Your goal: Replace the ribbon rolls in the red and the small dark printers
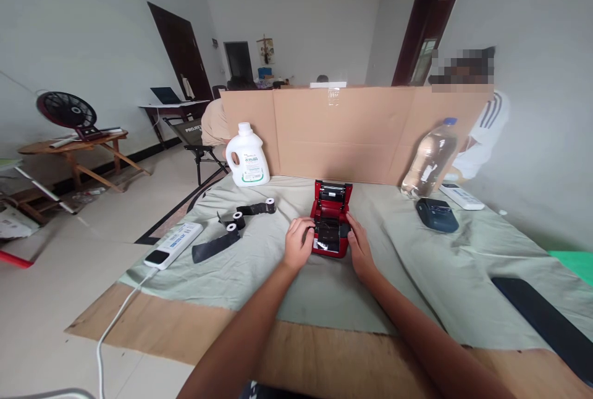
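Head cam: red printer [330, 212] on cloth-covered tbl [324, 297] (pale flr [92, 232] beside).

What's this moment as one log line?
Left hand: left side of red device | right hand: its right side | lid: open | rolls: on cloth

We are seeing a white jug [249, 157] and a blue-capped bottle [428, 158] standing before a cardboard panel [343, 133]. Leftward, a fan [67, 112] is resting on a wooden table [37, 147].
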Demonstrator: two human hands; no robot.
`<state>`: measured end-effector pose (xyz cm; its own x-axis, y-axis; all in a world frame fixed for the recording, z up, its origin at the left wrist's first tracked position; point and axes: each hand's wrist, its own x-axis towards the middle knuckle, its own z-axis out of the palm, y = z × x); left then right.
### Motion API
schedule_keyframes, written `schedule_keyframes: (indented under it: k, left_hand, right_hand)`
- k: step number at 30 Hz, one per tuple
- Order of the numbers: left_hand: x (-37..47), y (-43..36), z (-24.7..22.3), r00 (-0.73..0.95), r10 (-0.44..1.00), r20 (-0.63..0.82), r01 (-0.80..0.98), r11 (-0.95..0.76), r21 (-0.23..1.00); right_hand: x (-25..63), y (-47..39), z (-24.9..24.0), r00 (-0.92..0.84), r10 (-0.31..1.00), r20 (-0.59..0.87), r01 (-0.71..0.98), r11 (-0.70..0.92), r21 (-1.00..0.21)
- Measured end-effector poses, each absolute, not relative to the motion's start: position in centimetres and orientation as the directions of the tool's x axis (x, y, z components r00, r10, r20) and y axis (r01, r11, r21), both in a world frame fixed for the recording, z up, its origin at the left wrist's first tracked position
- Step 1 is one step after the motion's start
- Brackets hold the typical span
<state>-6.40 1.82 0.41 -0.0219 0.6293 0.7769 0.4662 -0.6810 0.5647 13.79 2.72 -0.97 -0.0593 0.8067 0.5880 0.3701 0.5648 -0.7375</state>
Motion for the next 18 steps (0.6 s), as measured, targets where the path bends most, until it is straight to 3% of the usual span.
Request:
schedule_keyframes:
  k: [13, 18]
  left_hand:
    - [-6.2, 1.9, 0.4, -0.004, 0.622, 0.783, 0.511, -0.671, 0.536]
    - [-5.5, -0.1, 2.9, -0.018, 0.595, 0.803, 0.488, -0.696, 0.526]
  right_hand:
    - [13.9, 2.8, -1.3, -0.063, 0.791, 0.609, 0.379, 0.583, -0.718]
    - [14.0, 2.5, 0.1, -0.054, 0.794, 0.605, 0.368, 0.579, -0.727]
